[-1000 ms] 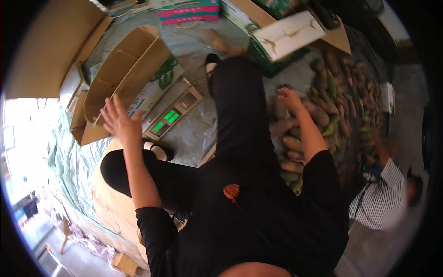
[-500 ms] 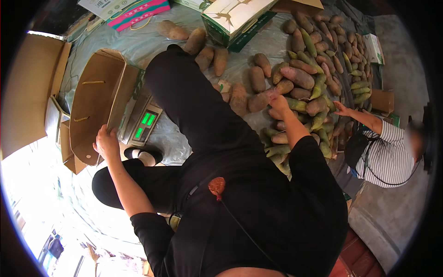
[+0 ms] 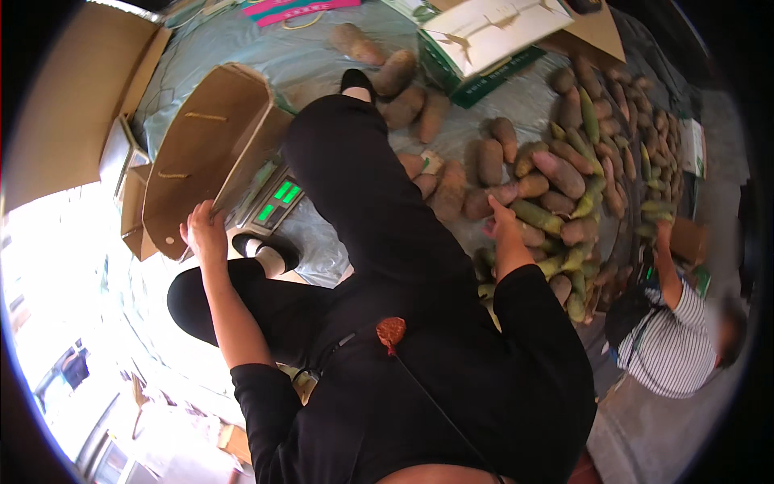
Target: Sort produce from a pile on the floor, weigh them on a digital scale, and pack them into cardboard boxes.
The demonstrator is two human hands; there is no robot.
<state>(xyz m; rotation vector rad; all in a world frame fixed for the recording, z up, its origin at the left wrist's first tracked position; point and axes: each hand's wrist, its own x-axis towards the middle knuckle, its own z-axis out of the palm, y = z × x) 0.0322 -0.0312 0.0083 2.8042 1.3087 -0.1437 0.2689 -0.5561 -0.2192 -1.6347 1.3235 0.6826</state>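
My left hand (image 3: 207, 234) is closed on the near edge of an open brown cardboard carry bag (image 3: 196, 149) with cord handles, which leans beside a scale (image 3: 276, 200) with a lit green display. On the right, my right hand (image 3: 503, 227) is over a heap of long, thick root vegetables. Its fingers look apart and hold nothing I can make out. Just past the fingertips lies a brown root vegetable (image 3: 477, 203), and a greenish one (image 3: 537, 217) is beside the hand. More brown ones (image 3: 448, 192) lie between my leg and the heap.
A white and green carton (image 3: 496, 36) stands at the far side, with a pink bag (image 3: 294, 10) to its left. Large cardboard (image 3: 76, 105) stands at the left. A co-worker in a striped shirt (image 3: 669, 343) reaches into the heap at the right. Plastic sheeting (image 3: 322, 242) covers the floor.
The view has shifted, so the scene sits further right. My right hand has drawn back slightly from the brown root vegetable. My left hand stays on the bag. The co-worker's arm has swung away from me.
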